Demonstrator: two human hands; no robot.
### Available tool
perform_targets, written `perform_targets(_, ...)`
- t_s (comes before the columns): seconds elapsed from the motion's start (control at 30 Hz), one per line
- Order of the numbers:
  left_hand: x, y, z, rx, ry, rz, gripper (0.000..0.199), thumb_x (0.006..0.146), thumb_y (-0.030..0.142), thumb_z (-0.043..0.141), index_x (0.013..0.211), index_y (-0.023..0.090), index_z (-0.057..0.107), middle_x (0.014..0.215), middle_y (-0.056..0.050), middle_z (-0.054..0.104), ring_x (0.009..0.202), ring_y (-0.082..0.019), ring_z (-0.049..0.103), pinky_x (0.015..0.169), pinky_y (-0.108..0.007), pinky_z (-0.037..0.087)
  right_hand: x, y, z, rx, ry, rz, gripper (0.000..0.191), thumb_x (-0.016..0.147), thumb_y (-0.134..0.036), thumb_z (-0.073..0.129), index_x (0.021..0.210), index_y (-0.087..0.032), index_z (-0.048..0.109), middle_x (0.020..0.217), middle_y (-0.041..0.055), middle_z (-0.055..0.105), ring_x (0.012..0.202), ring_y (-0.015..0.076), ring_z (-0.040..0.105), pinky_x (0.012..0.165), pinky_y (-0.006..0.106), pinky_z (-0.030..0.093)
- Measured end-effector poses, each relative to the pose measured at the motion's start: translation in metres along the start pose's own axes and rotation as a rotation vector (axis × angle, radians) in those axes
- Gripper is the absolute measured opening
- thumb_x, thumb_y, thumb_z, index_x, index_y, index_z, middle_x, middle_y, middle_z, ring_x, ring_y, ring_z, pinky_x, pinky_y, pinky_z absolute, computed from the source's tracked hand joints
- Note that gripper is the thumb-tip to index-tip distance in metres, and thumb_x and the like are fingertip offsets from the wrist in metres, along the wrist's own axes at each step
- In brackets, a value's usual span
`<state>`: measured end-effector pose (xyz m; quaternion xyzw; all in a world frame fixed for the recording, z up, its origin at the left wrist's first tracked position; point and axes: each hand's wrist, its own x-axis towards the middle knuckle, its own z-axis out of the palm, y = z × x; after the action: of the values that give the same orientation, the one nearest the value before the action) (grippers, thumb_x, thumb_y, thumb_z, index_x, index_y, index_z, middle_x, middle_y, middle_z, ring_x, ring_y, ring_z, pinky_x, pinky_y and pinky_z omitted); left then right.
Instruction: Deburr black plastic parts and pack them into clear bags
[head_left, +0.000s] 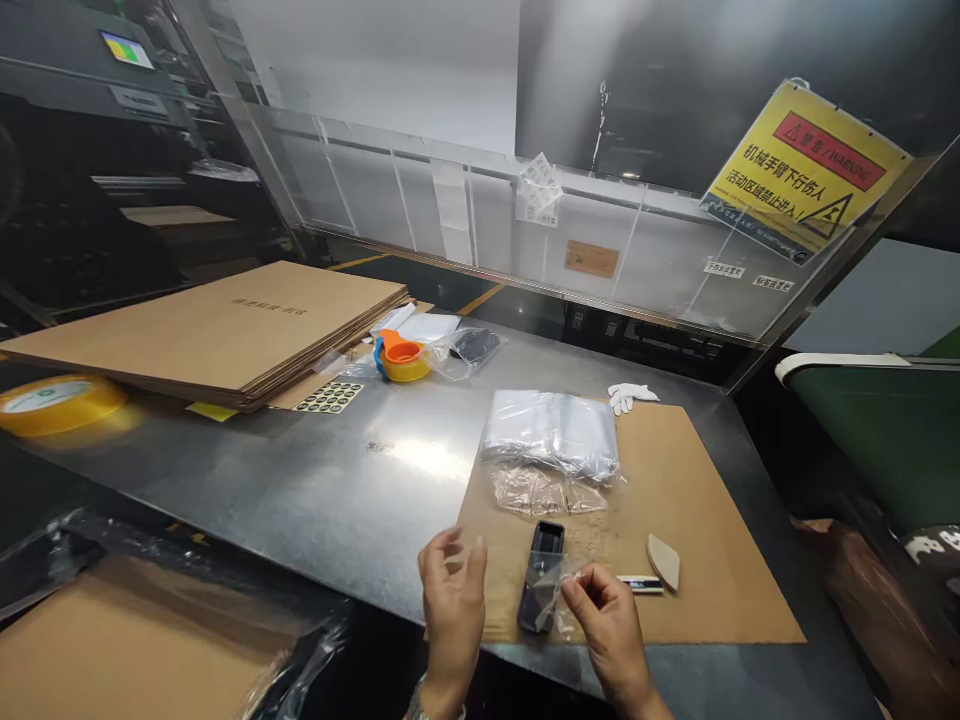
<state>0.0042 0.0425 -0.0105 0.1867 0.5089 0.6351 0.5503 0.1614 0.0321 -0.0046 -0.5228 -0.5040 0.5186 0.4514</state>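
Note:
My right hand point(606, 625) pinches the edge of a small clear plastic bag point(553, 590) between thumb and fingers. Part of the bag hangs over a dark, hollow rectangular case point(543, 548), which lies on a flat cardboard sheet point(697, 500). Left of that case my left hand point(454, 595) is raised with thumb and fingers apart, holding nothing. Beyond the case sits a stack of clear plastic bags point(551, 430). Right of my right hand are a slim white-and-black cutter-like tool point(643, 585) and a beige curved piece point(664, 563).
A stack of cardboard sheets point(225, 320) and a large yellow tape roll point(56, 402) are at the left. An orange tape dispenser point(403, 355), a bagged dark item point(474, 345) and a sticker sheet point(330, 397) lie farther back. A white glove point(630, 396) rests near the cardboard's far edge.

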Motion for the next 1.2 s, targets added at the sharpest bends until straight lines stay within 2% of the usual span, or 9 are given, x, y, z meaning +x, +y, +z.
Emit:
perform_targets(0.1, -0.011, 0.011, 0.001, 0.207, -0.293, 0.006, 0.025, 0.066, 0.033, 0.074, 0.075, 0.015, 0.061, 0.066, 0.000, 0.058, 0.065, -0.014, 0.055, 0.061, -0.023, 0.045, -0.002, -0.010, 0.003, -0.184, -0.090, -0.088, 0.025, 0.076, -0.035, 0.064, 0.063, -0.016, 0.055, 0.062, -0.0019, 0.050, 0.059, 0.0108, 0.042, 0.056, 0.023, 0.030)
perform_targets(0.2, -0.018, 0.013, 0.007, 0.464, -0.532, 0.085, 0.025, 0.074, 0.037, 0.066, 0.066, 0.014, 0.059, 0.061, 0.000, 0.057, 0.060, -0.014, 0.052, 0.056, -0.023, 0.042, -0.002, -0.018, 0.004, -0.373, -0.191, -0.178, 0.017, 0.072, -0.024, 0.066, 0.062, -0.017, 0.054, 0.064, -0.0017, 0.052, 0.060, 0.0111, 0.044, 0.056, 0.022, 0.029)
perform_targets(0.37, -0.011, 0.003, 0.000, 0.688, -0.275, 0.336, 0.028, 0.086, 0.038, 0.048, 0.067, 0.017, 0.050, 0.061, 0.000, 0.051, 0.059, -0.015, 0.050, 0.057, -0.027, 0.041, 0.007, -0.025, -0.008, -0.556, -0.161, -0.219, 0.023, 0.080, -0.029, 0.058, 0.063, -0.018, 0.046, 0.059, -0.0029, 0.047, 0.055, 0.0105, 0.042, 0.051, 0.021, 0.028)
perform_targets(0.47, -0.010, -0.001, -0.006, 0.756, -0.177, 0.480, 0.014, 0.082, 0.030, 0.055, 0.086, 0.017, 0.058, 0.082, -0.006, 0.058, 0.082, -0.022, 0.054, 0.075, -0.034, 0.042, 0.013, -0.029, -0.007, -0.638, -0.139, -0.283, 0.019, 0.085, -0.028, 0.050, 0.069, -0.019, 0.046, 0.065, -0.0009, 0.049, 0.059, 0.0123, 0.044, 0.055, 0.023, 0.031)
perform_targets(0.53, -0.010, -0.001, -0.007, 0.898, -0.200, 0.721, 0.022, 0.083, 0.022, 0.053, 0.104, 0.020, 0.059, 0.101, -0.008, 0.057, 0.098, -0.024, 0.050, 0.085, -0.038, 0.038, 0.016, -0.030, -0.001, -0.683, -0.193, -0.351, 0.015, 0.086, -0.025, 0.047, 0.071, -0.019, 0.047, 0.070, 0.0005, 0.052, 0.065, 0.0140, 0.047, 0.061, 0.024, 0.034)
perform_targets(0.63, -0.005, 0.001, -0.009, 1.200, -0.310, 1.005, 0.025, 0.088, 0.015, 0.044, 0.104, 0.024, 0.061, 0.090, -0.004, 0.059, 0.086, -0.019, 0.053, 0.078, -0.033, 0.040, 0.020, -0.030, 0.007, -0.740, -0.259, -0.421, 0.015, 0.086, -0.023, 0.044, 0.072, -0.021, 0.050, 0.075, 0.0016, 0.056, 0.072, 0.0159, 0.050, 0.066, 0.025, 0.036)
perform_targets(0.8, 0.019, -0.002, -0.024, 1.347, -0.145, 0.946, 0.025, 0.088, 0.015, 0.042, 0.101, 0.018, 0.063, 0.079, -0.006, 0.056, 0.076, -0.020, 0.050, 0.070, -0.035, 0.041, 0.020, -0.006, 0.003, -0.841, -0.098, -0.314, 0.019, 0.090, -0.029, 0.038, 0.090, -0.020, 0.055, 0.084, 0.0073, 0.063, 0.077, 0.0193, 0.059, 0.067, 0.027, 0.040)
perform_targets(0.93, 0.029, -0.008, -0.037, 1.412, -0.018, 0.861, 0.030, 0.087, 0.017, 0.044, 0.110, 0.017, 0.061, 0.089, -0.011, 0.054, 0.083, -0.025, 0.047, 0.073, -0.040, 0.041, 0.006, 0.032, 0.005, -0.949, 0.024, -0.143, 0.026, 0.086, -0.036, 0.043, 0.073, -0.018, 0.057, 0.060, 0.0118, 0.062, 0.058, 0.0254, 0.060, 0.053, 0.029, 0.036)
perform_targets(1.2, 0.027, -0.020, -0.045, 1.427, -0.125, 0.717, 0.025, 0.088, 0.020, 0.041, 0.084, 0.018, 0.066, 0.074, -0.006, 0.060, 0.076, -0.023, 0.054, 0.070, -0.037, 0.043, -0.011, 0.050, -0.010, -0.795, -0.056, -0.024, 0.032, 0.088, -0.038, 0.032, 0.078, -0.018, 0.055, 0.063, 0.0100, 0.061, 0.059, 0.0231, 0.059, 0.056, 0.030, 0.038)
